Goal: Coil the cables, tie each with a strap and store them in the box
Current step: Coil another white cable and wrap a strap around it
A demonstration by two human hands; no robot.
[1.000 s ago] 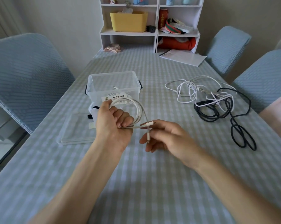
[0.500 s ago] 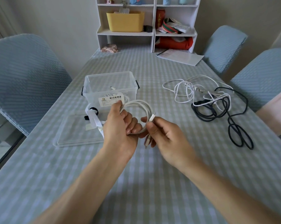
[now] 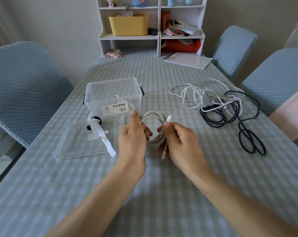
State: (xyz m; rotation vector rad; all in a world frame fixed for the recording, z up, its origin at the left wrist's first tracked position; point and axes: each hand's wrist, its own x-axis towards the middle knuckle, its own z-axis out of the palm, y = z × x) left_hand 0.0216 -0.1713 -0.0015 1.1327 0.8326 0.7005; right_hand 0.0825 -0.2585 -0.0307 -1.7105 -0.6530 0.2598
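Coiled white cable [image 3: 153, 127] hung between both hands above the checked table [image 3: 162, 194]: the left hand [image 3: 132, 139] gripped the loops' left side, the right hand [image 3: 180, 142] pinched the two plug ends against the coil (one pointing up, one down). Behind sat the clear box [image 3: 114, 98], another white cable inside, its lid [image 3: 86, 142] flat alongside under white straps [image 3: 102, 135]. Tangled white and black cables [image 3: 221, 106] lay well right

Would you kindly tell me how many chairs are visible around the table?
3: one chair at the table's left side, two on the right, the farther chair and the nearer chair. Others may lie outside the view.
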